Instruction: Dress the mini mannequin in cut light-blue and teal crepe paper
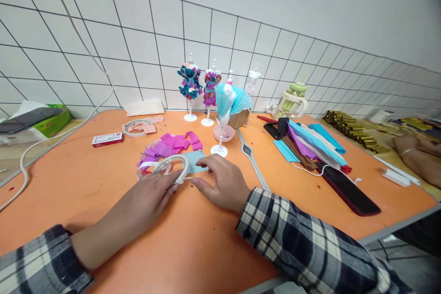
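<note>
My left hand (151, 188) grips a roll of white tape (184, 167), which is tilted up on its edge. A short loose end of tape points from the roll toward my right thumb. My right hand (223, 181) is just right of the roll, thumb and index finger apart; I cannot tell whether the thumb touches the tape end. Beneath the fingertips lies a blue-grey paper square (195, 163). Pink and purple crepe paper strips (168, 144) lie behind the roll. Beyond my right hand stands a small white mannequin (225, 115) draped in light blue paper.
Decorated mannequins (190, 85) stand by the grid wall. A pink bowl (223, 134), a grey strap (253, 158), folded coloured paper (310, 140) and a phone (347, 188) lie rightward. Another tape roll (134, 127) and a red-white box (107, 139) lie left. Another person's hands (416, 151) rest far right.
</note>
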### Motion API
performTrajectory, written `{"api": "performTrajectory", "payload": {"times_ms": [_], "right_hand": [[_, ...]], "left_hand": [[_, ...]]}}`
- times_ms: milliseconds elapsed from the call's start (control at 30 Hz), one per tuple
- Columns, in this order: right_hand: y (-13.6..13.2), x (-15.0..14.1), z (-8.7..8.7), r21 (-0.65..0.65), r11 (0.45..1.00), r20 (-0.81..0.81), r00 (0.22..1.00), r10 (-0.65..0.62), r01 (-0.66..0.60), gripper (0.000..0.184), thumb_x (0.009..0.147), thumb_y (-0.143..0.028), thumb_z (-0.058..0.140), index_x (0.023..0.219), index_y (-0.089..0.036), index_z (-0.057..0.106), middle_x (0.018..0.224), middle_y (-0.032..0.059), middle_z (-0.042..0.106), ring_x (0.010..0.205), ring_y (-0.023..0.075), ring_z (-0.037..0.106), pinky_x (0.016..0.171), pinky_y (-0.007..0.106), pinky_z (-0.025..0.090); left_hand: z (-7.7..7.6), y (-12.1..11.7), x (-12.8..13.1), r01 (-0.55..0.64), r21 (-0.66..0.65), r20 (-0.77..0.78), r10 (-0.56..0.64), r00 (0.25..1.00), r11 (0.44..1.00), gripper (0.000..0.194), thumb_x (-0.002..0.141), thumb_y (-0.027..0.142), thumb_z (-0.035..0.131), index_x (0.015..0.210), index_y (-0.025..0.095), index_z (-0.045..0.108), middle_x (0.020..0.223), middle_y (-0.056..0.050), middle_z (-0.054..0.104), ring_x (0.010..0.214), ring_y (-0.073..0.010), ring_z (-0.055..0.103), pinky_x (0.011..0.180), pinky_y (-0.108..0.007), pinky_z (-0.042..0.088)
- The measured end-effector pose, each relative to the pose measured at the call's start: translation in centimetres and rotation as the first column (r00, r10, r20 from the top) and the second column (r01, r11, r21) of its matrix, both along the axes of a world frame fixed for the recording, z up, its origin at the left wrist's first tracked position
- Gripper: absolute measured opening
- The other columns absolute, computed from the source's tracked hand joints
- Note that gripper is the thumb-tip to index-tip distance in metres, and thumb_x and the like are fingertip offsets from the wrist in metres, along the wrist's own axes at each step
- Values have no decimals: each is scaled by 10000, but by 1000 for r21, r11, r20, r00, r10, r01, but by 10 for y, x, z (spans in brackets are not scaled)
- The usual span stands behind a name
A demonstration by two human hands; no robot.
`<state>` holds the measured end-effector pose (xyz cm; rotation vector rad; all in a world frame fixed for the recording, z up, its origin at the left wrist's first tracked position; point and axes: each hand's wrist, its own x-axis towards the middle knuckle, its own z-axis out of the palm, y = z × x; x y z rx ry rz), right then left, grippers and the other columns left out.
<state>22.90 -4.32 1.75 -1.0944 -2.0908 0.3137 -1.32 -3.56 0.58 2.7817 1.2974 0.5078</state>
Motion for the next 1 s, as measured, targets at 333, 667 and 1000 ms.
{"api": "performTrajectory", "payload": {"times_ms": [333,667,1000], "right_hand": [[4,3,-13,368,916,403,915,0,-162,289,1052,-223,440,967,-260,713,960,-3,770,859,187,558,718,333,391],[-1,-1,7,-19,935,-2,935,354,-354,161,951,-180,574,869,-222,706,932,13,760,920,167,643,920,308,465],[35,41,3,-376,925,-252,967,-43,-57,154,869,-187,615,869,-189,768,885,32,758,859,173,664,838,303,491]], "left_hand": [[-1,-10,11,34,-129,142,-16,990,991,462,1039,431,379,1386,241,618,1284,-77,751,1133,-244,720,923,-310,569],[2,14,-12,327,3,94,-326,941,945,437,1036,207,340,1355,298,624,940,-47,754,900,-211,684,876,-319,512],[24,27,-42,-346,-89,355,355,865,934,539,1023,568,366,1342,210,612,1279,-25,723,1138,-272,652,1022,-365,492]]}}
